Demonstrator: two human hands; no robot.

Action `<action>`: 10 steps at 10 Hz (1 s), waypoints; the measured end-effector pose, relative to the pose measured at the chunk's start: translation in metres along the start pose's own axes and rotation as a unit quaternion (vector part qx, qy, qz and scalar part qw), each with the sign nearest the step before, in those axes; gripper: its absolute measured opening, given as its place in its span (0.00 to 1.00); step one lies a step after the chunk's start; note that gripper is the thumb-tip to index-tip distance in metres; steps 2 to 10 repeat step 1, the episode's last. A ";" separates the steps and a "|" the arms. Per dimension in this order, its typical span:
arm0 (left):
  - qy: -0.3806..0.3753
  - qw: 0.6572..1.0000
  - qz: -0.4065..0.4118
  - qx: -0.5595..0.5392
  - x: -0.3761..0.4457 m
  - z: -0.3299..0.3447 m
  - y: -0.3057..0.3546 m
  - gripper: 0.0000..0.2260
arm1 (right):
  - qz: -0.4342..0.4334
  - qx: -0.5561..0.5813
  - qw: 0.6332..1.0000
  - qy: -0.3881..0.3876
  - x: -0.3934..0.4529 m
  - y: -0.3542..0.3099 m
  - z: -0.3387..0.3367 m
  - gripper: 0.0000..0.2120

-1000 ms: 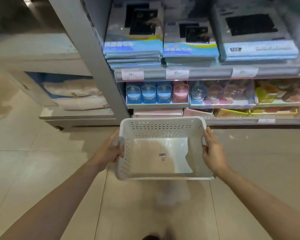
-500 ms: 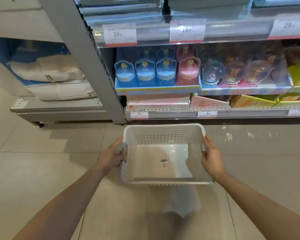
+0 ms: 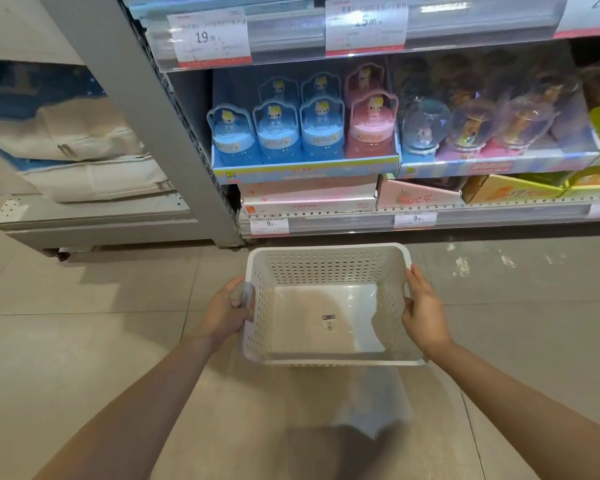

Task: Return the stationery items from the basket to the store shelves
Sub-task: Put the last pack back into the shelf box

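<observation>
I've got both hands, left (image 3: 228,308) & right (image 3: 425,308), gripping the white basket (image 3: 329,271) by its sides above floor tiles (image 3: 84,341), facing shelves (image 3: 430,211) w/ blue and pink domed toys (image 3: 303,133); grey upright (image 3: 160,116) stands left.

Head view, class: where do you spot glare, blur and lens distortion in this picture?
Head view: glare streaks the clear shelf strip above the price tags; the dark shape on the floor beneath the white basket is smeared; the grey shelf upright leans, a wide-angle effect; left hand and right hand look sharp.
</observation>
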State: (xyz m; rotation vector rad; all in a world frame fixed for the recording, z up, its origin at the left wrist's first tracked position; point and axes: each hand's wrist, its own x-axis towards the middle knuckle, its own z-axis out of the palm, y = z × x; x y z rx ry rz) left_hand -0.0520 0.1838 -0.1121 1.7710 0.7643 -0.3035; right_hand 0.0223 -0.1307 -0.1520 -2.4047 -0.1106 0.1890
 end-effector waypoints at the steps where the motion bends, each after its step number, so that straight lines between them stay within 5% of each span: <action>1: 0.020 1.000 -0.003 0.024 0.000 -0.002 -0.002 0.28 | 0.007 0.003 1.000 -0.024 0.000 0.001 -0.008 0.30; 10: 0.020 1.000 -0.003 0.024 0.000 -0.002 -0.002 0.28 | 0.007 0.003 1.000 -0.024 0.000 0.001 -0.008 0.30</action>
